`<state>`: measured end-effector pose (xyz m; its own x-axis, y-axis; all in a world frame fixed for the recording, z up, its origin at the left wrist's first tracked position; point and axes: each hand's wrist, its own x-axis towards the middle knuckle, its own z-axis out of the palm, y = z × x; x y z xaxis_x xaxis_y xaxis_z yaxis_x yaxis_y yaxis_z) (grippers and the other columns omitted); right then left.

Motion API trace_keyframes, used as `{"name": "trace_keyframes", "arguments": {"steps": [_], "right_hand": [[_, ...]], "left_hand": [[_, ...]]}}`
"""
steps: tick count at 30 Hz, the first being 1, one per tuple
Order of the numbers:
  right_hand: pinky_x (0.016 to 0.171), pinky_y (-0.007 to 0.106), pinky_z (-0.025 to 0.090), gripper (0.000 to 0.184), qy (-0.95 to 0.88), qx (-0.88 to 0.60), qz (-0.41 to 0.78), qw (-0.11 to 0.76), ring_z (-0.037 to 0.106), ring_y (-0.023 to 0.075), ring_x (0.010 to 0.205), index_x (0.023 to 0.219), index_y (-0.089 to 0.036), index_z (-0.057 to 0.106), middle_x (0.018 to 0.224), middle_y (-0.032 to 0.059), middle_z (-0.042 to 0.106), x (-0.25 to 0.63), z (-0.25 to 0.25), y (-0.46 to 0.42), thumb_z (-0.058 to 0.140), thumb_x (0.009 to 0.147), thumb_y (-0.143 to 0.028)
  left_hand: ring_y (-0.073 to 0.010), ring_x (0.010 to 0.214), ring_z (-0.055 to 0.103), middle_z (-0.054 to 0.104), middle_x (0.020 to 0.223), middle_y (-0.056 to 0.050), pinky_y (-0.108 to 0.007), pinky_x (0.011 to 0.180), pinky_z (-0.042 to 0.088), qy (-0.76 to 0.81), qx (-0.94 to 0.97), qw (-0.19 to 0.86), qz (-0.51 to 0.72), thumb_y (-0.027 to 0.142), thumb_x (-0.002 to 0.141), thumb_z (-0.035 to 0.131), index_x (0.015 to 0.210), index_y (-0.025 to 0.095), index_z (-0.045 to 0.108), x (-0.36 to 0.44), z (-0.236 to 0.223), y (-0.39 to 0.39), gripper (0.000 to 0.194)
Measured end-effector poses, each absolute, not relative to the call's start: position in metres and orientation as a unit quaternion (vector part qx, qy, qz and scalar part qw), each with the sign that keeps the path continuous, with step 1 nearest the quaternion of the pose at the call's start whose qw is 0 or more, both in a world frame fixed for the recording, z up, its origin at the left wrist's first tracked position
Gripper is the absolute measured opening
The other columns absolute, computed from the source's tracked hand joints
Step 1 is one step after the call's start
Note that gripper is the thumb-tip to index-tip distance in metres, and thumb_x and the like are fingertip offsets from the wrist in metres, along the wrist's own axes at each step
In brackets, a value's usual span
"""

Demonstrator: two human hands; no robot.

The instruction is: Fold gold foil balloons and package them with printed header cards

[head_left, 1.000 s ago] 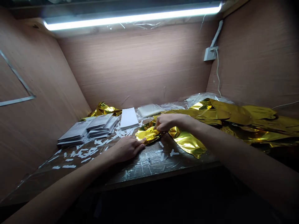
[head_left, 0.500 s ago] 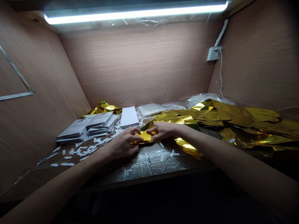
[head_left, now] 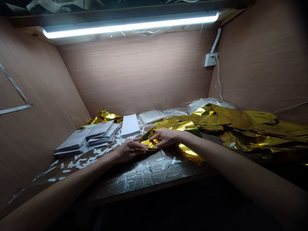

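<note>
A shiny gold foil piece point(head_left: 147, 138), which looks like a flat, uninflated balloon, lies partly folded on the worktable. At its left edge, my left hand point(head_left: 127, 150) pinches the foil between thumb and fingers. My right hand point(head_left: 165, 138) has its thumb and bent fingers closed on the middle of the same piece. More of the foil point(head_left: 190, 150) spreads out from under my right wrist. Part of the fold is hidden behind my fingers.
Stacks of printed cards point(head_left: 99, 131) and a white block of cards point(head_left: 130, 125) stand to the left. A heap of gold foil pieces point(head_left: 240, 118) fills the right. Small white strips point(head_left: 81, 163) litter the table point(head_left: 134, 176). Clear plastic bags point(head_left: 151, 116) lie behind.
My left hand has flattened lower along the foil's near edge, and the foil's left part now stands up in a fold. The view has tipped upward slightly and shifted right.
</note>
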<state>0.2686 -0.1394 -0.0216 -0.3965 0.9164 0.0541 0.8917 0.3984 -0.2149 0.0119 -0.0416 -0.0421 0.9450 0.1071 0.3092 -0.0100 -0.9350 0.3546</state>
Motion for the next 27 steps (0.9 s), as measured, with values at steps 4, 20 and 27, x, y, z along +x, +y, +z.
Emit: {"name": "trace_keyframes", "arguments": {"steps": [4,20,27], "right_hand": [[0.077,0.029,0.047,0.033,-0.822,-0.555,0.053,0.117,0.064,0.0185,0.085,0.116,-0.022,0.08,0.104,0.0095,0.074,0.278,-0.025,-0.143,0.075,0.087,-0.038],[0.075,0.026,0.042,0.025,-0.857,-0.492,0.112,0.107,0.061,0.0169,0.085,0.081,-0.019,0.077,0.104,0.004,0.07,0.267,-0.012,-0.172,0.078,0.078,-0.044],[0.057,0.028,0.029,0.051,-0.733,-0.631,0.17,0.19,0.046,0.0122,0.059,0.073,-0.017,0.072,0.059,-0.0025,0.052,0.251,-0.011,-0.178,0.061,0.087,-0.064]], "left_hand": [[-0.025,0.102,0.073,0.08,0.091,-0.007,-0.035,0.089,0.056,0.041,0.973,0.176,0.142,0.035,0.095,0.066,0.107,0.023,0.081,0.007,-0.03,-0.034,0.022],[-0.0087,0.053,0.037,0.046,0.062,0.003,-0.022,0.047,0.029,0.113,0.883,0.45,-0.065,0.054,0.09,0.068,0.08,0.014,0.067,0.072,0.003,-0.004,0.041],[-0.0099,0.054,0.043,0.053,0.065,0.001,-0.022,0.049,0.035,0.119,0.877,0.462,-0.055,0.055,0.089,0.069,0.082,0.015,0.066,0.078,-0.009,0.001,0.041]]}}
